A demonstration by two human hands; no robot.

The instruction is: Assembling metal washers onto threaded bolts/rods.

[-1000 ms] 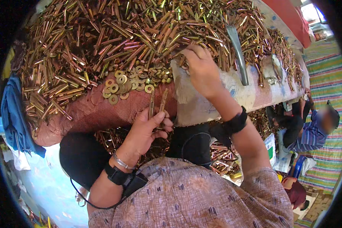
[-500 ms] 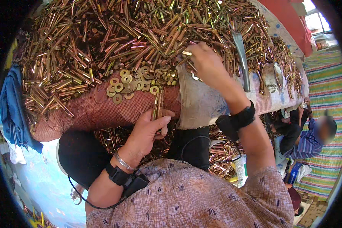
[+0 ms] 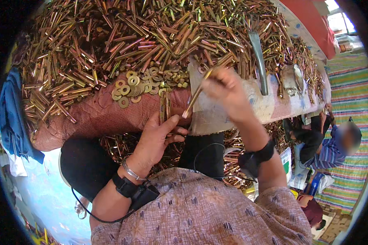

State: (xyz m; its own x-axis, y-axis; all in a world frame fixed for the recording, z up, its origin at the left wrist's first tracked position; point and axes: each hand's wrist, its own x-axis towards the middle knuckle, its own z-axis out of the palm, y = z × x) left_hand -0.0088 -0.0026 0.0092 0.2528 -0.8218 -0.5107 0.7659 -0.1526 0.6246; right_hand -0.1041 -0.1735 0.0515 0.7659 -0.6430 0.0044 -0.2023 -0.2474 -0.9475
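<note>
My left hand is closed around a few slotted metal sleeves, which stand upright between thumb and fingers. To its right, my right hand grips a single long metal tube, tilted with its pale lower end toward the left hand. Motion smears the right fingers. Flat brass-coloured washers lie just beyond the left hand on a red woven sack. Small nuts sit beside them. Behind spreads a large heap of gold and pinkish metal tubes.
A flat grey metal bar lies on the heap's right side. White sacking covers the right front edge. A blue cloth hangs at far left. Another person sits at right. More tubes lie below, around my knees.
My right hand has drawn back from the heap toward me, bringing the tube toward the left hand. The left hand, with its sleeves, has shifted slightly left.
</note>
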